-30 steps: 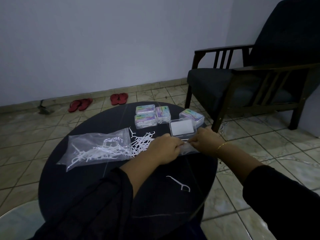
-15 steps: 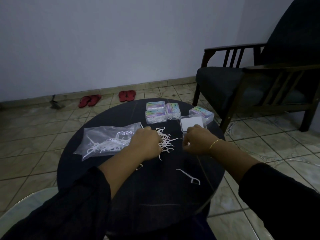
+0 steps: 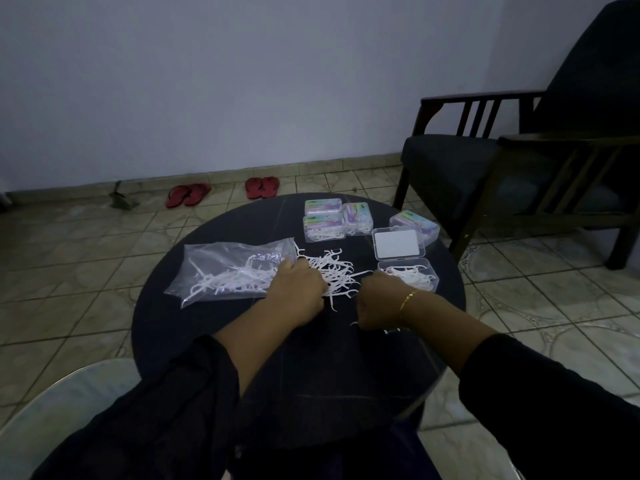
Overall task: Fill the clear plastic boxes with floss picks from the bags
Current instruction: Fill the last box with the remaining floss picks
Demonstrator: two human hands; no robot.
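A heap of loose white floss picks (image 3: 337, 271) lies mid-table beside a clear bag (image 3: 225, 271) still holding more. My left hand (image 3: 299, 289) is curled over the heap's left side and grips some picks. To the right stands an open clear box (image 3: 410, 277), partly filled with picks, its lid (image 3: 398, 244) laid back. My right hand (image 3: 379, 301) is curled just in front of that box, over a single floss pick (image 3: 354, 323) whose ends poke out beneath it. Its fingertips are hidden.
Three shut, filled boxes (image 3: 323, 218) (image 3: 358, 218) (image 3: 414, 225) sit at the back of the round black table (image 3: 242, 230). A dark wooden armchair (image 3: 502, 168) stands right of it. Red slippers (image 3: 261, 187) lie on the tiled floor by the wall.
Both hands left the open box. The left moved onto the loose heap, and the right came back toward me and down onto the lone pick. The box's contents now show.
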